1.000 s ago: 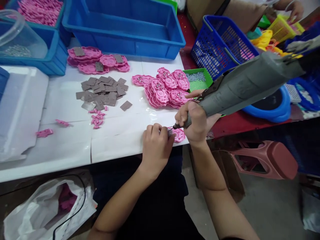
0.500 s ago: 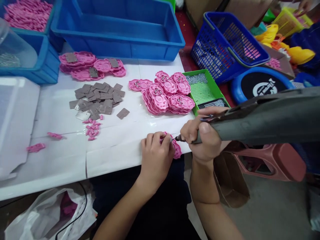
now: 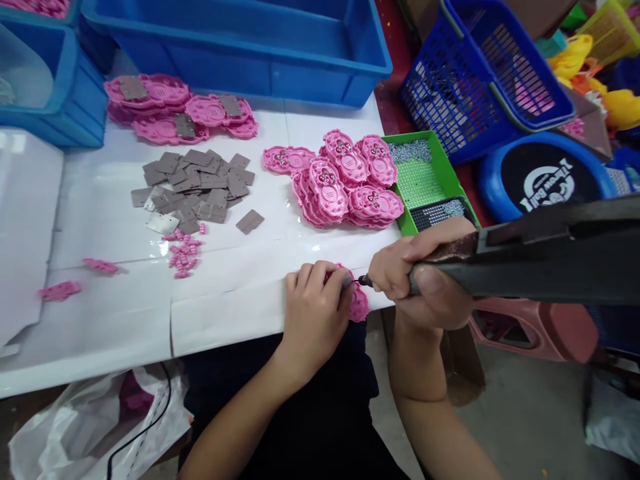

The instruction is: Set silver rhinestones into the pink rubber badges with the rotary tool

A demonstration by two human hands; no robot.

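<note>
My left hand (image 3: 315, 300) is closed over a pink plastic part (image 3: 359, 305) at the table's front edge, hiding much of it. Wrapped round a dark electric screwdriver (image 3: 525, 257), my right hand (image 3: 425, 277) holds the tool almost level. Its thin bit reaches the pink part beside my left fingertips; whether it touches a screw I cannot make out. Beyond my hands lies a pile of pink parts (image 3: 330, 183) with shiny metal pieces on them. A green tray (image 3: 423, 177) with small screws stands to its right.
Grey plates (image 3: 200, 183) and small pink pieces (image 3: 184, 253) lie left of centre. More pink parts (image 3: 160, 100) with plates sit behind them. A large blue bin (image 3: 280, 73) stands at the back, a blue basket (image 3: 480, 73) at the right. A plastic bag (image 3: 65, 427) hangs below.
The view has shifted slightly. My right hand has changed its hold, with the index finger now curled further round the screwdriver. The left hand keeps its place on the pink part.
</note>
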